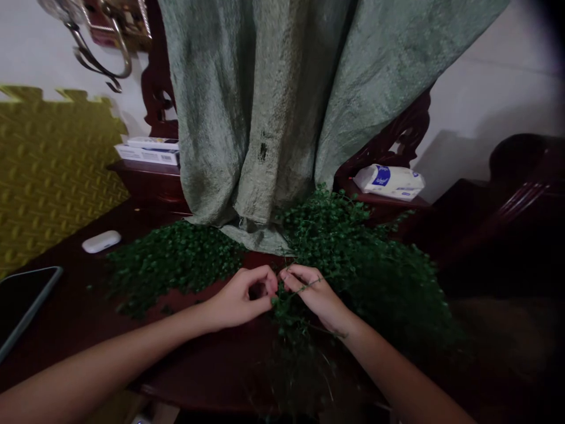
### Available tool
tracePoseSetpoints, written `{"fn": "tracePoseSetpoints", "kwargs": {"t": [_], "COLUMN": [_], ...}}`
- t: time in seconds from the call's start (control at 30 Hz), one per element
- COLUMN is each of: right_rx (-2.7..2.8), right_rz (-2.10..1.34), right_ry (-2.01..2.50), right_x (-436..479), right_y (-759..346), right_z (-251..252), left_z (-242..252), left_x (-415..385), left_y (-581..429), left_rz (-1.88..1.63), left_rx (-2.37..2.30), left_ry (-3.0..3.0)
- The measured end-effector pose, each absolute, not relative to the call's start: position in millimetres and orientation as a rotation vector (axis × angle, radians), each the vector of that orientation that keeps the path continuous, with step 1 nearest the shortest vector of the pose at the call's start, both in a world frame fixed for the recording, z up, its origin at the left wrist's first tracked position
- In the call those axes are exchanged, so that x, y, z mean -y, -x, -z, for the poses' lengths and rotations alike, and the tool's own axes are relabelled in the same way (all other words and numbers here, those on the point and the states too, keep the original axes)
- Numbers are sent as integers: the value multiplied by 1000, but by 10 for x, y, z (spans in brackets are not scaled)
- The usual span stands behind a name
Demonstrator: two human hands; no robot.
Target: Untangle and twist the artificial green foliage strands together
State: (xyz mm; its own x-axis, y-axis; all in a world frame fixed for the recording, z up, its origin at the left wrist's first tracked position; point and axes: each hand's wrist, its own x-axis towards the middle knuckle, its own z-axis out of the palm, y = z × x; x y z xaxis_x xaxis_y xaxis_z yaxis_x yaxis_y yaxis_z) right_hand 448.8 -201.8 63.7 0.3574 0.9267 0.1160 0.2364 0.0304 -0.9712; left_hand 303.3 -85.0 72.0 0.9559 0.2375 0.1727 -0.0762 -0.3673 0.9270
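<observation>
My left hand (249, 297) and my right hand (313, 294) meet at the middle of the dark red table. Between them is a thin leafy green sprig (285, 306); its stems trail across my right hand and down toward the table's front edge. The fingers of my right hand are closed on a stem of it. My left thumb and fingers curl in toward each other at the leaves, and what lies in their tips is too small to make out. A heap of small green leaves (176, 256) lies left of my hands. Right of them spreads a bigger pile of leafy stems (366, 259).
A grey-green cloth (282, 106) hangs over the mirror behind the table (203, 365). At left are a white earbud case (101, 241), a phone (26, 300) and small boxes (148, 152). A tissue pack (391, 181) rests on the right ledge. Yellow foam matting (57, 171) leans at far left.
</observation>
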Motion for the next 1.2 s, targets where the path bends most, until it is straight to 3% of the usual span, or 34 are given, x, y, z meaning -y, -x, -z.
{"fn": "tracePoseSetpoints", "kwargs": {"t": [0.2, 0.6, 0.87, 1.2], "right_rx": [1017, 970, 1335, 1943], "right_rz": [-871, -801, -883, -186], "right_ry": [1393, 1442, 1453, 1620], "right_x": [2038, 2026, 2078, 2171], "right_y": [-4455, -4405, -4506, -4435], "right_z": [-705, -590, -727, -743], "left_z": [-659, -645, -627, -543], "left_x": [825, 832, 820, 785], "left_y": [-3084, -3104, -3061, -3100], "left_rz": [-301, -153, -91, -34], "left_rx": [-278, -353, -324, -324], "left_ry": [-1629, -1613, -1630, -1718]}}
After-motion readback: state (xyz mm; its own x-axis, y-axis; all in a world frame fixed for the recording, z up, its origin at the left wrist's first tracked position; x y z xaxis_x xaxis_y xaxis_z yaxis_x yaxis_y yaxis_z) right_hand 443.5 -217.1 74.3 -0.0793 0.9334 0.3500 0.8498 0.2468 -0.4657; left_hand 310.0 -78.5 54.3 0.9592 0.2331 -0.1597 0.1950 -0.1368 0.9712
